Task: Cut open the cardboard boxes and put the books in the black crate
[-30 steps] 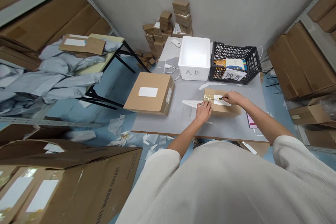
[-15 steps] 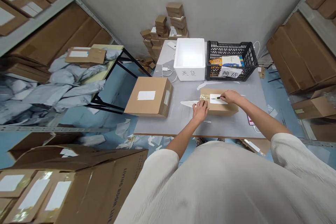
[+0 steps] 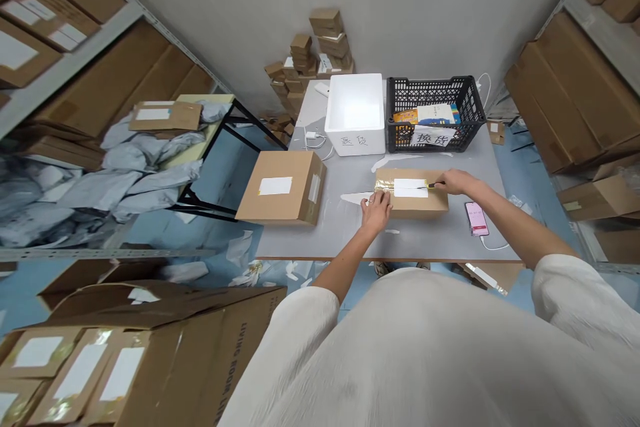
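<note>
A small cardboard box (image 3: 420,210) lies on the grey table, with shiny tape and a white label (image 3: 411,188) on its top. My left hand (image 3: 377,210) holds the box at its left front corner, fingers bent over the top edge. In my right hand (image 3: 454,182) is a utility knife (image 3: 434,185) with a yellow and black handle, closed in the fingers. Its blade points left and rests on or just above the label; contact is too small to make out. A strip of white paper (image 3: 356,198) lies beside the left hand.
A larger cardboard box (image 3: 280,203) stands at the left of the table (image 3: 345,240). Behind are a white foam bin (image 3: 356,143) and a black crate (image 3: 473,130) holding packages. A phone (image 3: 477,219) on a cable lies right. Grey parcels (image 3: 103,183) fill the left side.
My right hand has drawn the utility knife to the right along the top of the small box. My left hand stays at its corner. The phone now shows fully beside my right forearm.
</note>
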`<state>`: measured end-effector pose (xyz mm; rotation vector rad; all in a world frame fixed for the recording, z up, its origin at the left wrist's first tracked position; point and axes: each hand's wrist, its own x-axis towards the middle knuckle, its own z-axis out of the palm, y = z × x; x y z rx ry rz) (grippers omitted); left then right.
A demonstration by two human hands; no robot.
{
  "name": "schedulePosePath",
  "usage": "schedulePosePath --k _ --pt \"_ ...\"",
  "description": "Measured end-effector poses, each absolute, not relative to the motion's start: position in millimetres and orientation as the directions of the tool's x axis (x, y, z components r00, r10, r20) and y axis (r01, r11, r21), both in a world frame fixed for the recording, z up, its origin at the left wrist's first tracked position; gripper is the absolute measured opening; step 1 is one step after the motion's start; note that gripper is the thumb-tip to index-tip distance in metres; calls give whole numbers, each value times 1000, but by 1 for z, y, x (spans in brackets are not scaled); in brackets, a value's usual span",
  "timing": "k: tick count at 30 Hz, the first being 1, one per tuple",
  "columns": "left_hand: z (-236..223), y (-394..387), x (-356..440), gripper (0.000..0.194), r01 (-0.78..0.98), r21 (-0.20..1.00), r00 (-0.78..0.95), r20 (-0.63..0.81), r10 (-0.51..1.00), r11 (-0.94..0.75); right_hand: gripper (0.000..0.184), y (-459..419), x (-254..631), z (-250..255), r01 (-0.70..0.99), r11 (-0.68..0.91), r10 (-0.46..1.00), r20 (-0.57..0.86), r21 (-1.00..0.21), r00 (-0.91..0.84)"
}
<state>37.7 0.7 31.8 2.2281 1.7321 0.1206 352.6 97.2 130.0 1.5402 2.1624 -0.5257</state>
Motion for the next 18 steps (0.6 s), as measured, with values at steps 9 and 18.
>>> schedulePosePath --k 9,18 --pt "31 2 38 57 944 259 245 -134 960 -205 42 85 434 119 972 213 817 -526 -104 -235" --pt "37 6 41 54 953 251 216 -168 962 -170 31 87 484 109 970 93 849 -492 -223 -195"
